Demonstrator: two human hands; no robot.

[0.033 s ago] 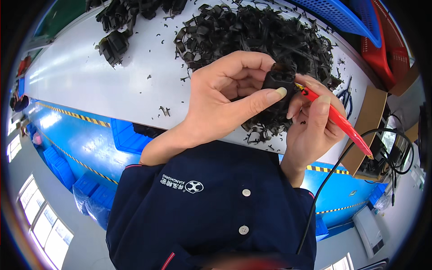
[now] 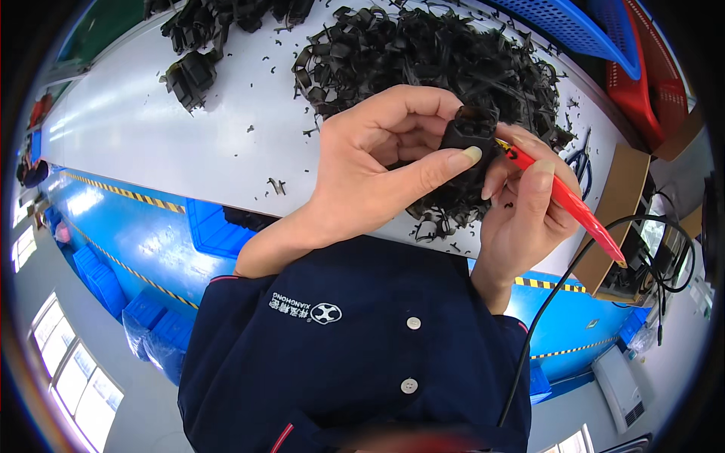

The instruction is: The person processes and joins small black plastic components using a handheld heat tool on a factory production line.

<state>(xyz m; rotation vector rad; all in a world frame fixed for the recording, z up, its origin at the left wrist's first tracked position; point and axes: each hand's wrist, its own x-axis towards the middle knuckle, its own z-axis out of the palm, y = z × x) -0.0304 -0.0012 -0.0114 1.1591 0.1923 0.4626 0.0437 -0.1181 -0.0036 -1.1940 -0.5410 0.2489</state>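
Between its thumb and fingers, my left hand (image 2: pixel 370 162) pinches a small black plastic housing (image 2: pixel 470 130), box-shaped with openings in its top. My right hand (image 2: pixel 525 204) grips a slim red-handled tool (image 2: pixel 578 205) like a pen. The tool's working end meets the right side of the housing, and its very tip cannot be made out. Some fingers of my right hand are close to the housing's far side. Behind and below both hands spreads a large heap of black plastic scraps (image 2: pixel 423 57) on the white table (image 2: pixel 151 143).
More black housings (image 2: pixel 190 79) lie at the far left. A blue basket (image 2: pixel 563 30) and a red basket (image 2: pixel 642 90) stand at the far right. Dark-handled pliers or cutters (image 2: pixel 580 162) rest near a cardboard box (image 2: pixel 615 219). A black cable (image 2: pixel 563 283) runs along my right side.
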